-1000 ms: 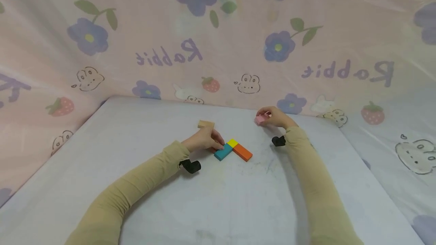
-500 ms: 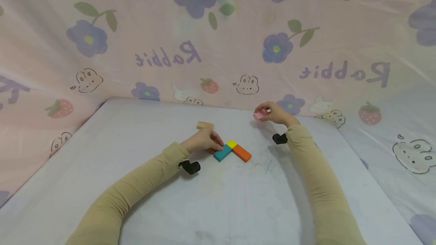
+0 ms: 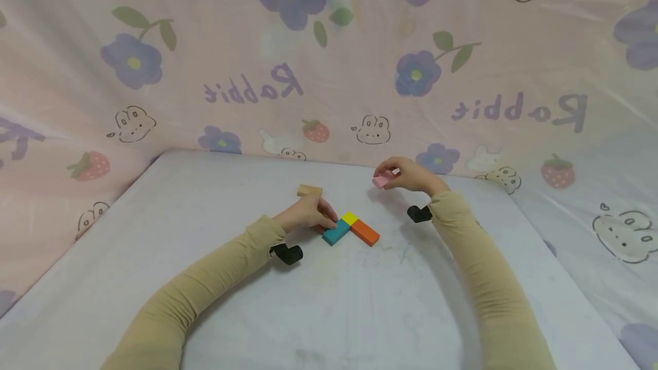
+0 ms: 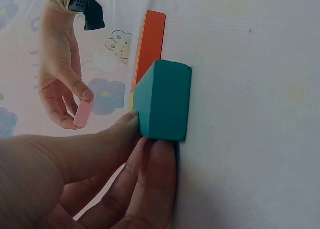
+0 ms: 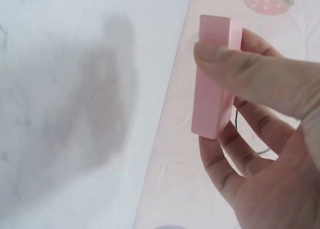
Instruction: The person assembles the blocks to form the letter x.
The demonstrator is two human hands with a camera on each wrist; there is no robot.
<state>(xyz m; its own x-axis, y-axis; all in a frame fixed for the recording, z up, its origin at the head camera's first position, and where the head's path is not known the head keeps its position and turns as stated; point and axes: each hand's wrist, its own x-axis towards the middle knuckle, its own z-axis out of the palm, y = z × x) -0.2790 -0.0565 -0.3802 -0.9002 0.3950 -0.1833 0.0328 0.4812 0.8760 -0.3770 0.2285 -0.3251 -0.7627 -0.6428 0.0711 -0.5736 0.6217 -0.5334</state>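
Note:
My left hand [image 3: 308, 212] holds one end of a teal block [image 3: 336, 233] lying on the table. In the left wrist view the thumb lies along one face of the teal block [image 4: 167, 101], with fingertips against its near end. A yellow block [image 3: 350, 218] adjoins its far end, and an orange block [image 3: 365, 232] runs on from there at an angle, forming a corner. Raised over the table at the back right, my right hand [image 3: 411, 176] pinches a pink block [image 3: 382, 180]. The right wrist view has this pink block [image 5: 207, 99] between thumb and fingers, its shadow on the table.
A plain wooden block [image 3: 309, 190] lies just behind my left hand. Printed fabric [image 3: 334, 96] rises at the back and sides of the white table [image 3: 349, 313]. A black wrist mount [image 3: 288, 253] hangs below the left cuff, another black mount [image 3: 419, 214] below the right.
My right hand, with the pink block, first rose slightly and then moved left towards the joined blocks. The left hand and the blocks on the table have stayed in place.

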